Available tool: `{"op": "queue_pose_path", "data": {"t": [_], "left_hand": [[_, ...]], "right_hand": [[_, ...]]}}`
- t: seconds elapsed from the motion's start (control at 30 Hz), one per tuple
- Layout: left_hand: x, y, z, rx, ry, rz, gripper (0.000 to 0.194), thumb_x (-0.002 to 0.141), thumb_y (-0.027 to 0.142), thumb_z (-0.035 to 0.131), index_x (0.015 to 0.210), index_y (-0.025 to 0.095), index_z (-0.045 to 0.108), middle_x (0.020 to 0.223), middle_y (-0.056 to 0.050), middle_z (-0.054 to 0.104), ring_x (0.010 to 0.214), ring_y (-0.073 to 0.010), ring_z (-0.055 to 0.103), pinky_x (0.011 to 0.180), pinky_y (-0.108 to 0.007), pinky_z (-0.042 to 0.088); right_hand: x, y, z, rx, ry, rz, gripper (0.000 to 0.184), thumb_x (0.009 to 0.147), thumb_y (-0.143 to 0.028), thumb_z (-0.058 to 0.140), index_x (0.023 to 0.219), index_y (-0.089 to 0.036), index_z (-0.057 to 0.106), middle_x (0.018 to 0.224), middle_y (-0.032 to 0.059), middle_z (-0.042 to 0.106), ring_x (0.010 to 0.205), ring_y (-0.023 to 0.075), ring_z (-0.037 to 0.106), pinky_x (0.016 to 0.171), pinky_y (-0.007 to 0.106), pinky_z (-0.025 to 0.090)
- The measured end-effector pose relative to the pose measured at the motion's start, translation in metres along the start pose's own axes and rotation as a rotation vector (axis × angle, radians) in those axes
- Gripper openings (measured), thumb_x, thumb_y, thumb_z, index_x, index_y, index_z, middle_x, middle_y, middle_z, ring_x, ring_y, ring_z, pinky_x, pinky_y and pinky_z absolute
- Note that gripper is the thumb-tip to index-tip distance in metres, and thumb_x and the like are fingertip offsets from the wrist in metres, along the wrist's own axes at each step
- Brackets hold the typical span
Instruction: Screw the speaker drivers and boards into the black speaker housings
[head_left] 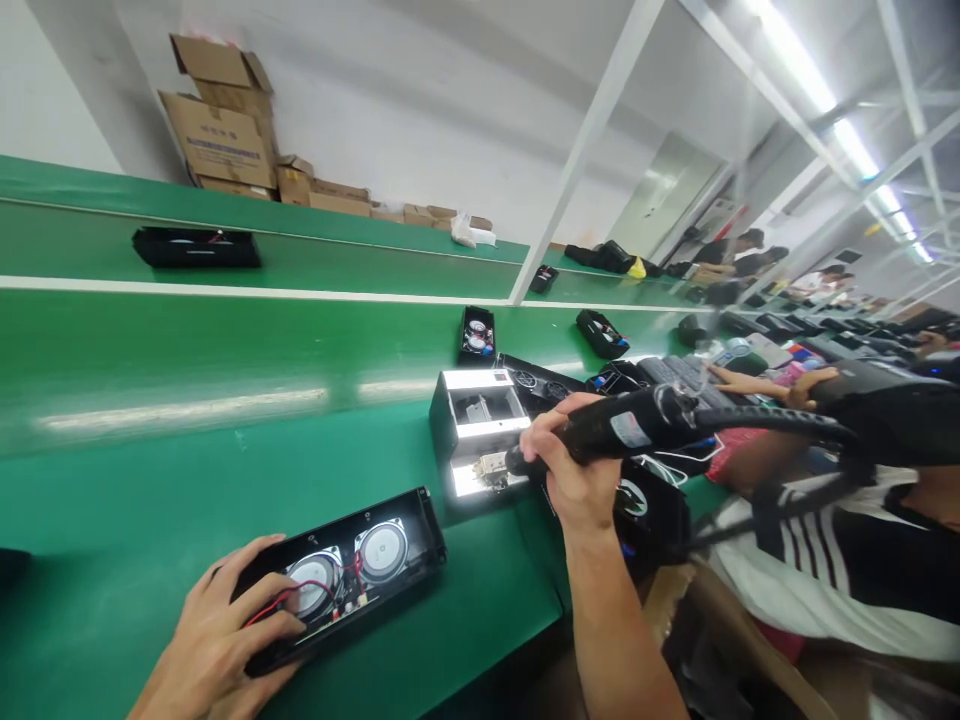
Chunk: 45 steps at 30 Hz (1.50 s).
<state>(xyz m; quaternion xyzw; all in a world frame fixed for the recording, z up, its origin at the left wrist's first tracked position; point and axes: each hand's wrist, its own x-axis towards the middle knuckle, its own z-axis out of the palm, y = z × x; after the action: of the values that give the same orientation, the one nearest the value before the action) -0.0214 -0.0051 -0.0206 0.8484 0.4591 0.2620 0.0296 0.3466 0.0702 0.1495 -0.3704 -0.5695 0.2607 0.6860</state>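
My left hand [225,620] grips the left end of a black speaker box [424,535], its fingers over the rim and thumb side low. Two round silver speaker drivers [382,550] and red and black wires show in the open box, which rests tilted on the green bench. My right hand [574,470] is wrapped round a black electric screwdriver [622,425] held nearly level. The screwdriver's front end points left at a screw feeder [487,430], a black and white box with a lit metal outlet. Whether the bit touches the outlet I cannot tell.
More black speaker boxes [477,335] lie behind the feeder and on the shelf. A white post [585,150] rises from the shelf edge. Cardboard boxes [225,140] stand at the back left. At the right, a co-worker in a striped sleeve [810,540] sits close, beside the screwdriver's cable [780,420].
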Motion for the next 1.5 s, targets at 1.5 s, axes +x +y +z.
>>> {"op": "queue_pose_path", "data": {"t": [1.5], "left_hand": [[0.015,0.023,-0.004,0.092,0.067,0.135,0.009,0.073,0.021,0.075,0.073,0.030,0.072,0.088,-0.004,0.072,0.129,-0.0424,0.052,0.096,-0.059,0.045]], "right_hand": [[-0.099,0.012,0.076,0.403,-0.275,0.238,0.017,0.103,-0.025,0.065,0.115,-0.031,0.054,0.063,-0.0110,0.045,0.047,0.0099,0.041,0.049,0.025,0.036]]}}
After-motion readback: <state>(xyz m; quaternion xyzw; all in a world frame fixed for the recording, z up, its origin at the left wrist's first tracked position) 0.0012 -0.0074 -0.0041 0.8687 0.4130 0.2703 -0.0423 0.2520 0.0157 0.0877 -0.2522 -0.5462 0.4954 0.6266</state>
